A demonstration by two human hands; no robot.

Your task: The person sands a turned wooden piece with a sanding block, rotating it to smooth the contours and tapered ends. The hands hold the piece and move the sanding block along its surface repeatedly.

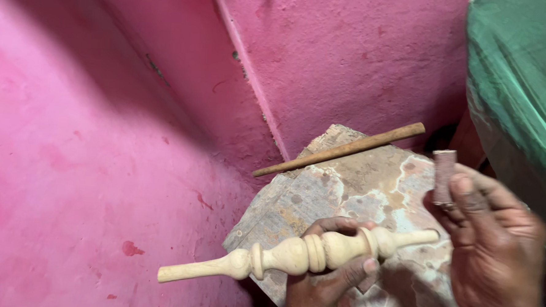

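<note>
My left hand (327, 279) grips a pale turned wooden spindle (293, 256) around its thick middle and holds it nearly level, thin end pointing left. To the right, my right hand (496, 243) pinches a small reddish-brown strip of sandpaper (444, 176) between thumb and fingers, held upright just above the spindle's right tip. The two hands are apart. Both hover over a worn, stained board (369, 188).
A long brown wooden stick (340, 150) lies across the far edge of the board, leaning against the pink wall (102, 134). A green mesh cloth (522, 78) hangs at the upper right. The pink walls meet in a corner behind the board.
</note>
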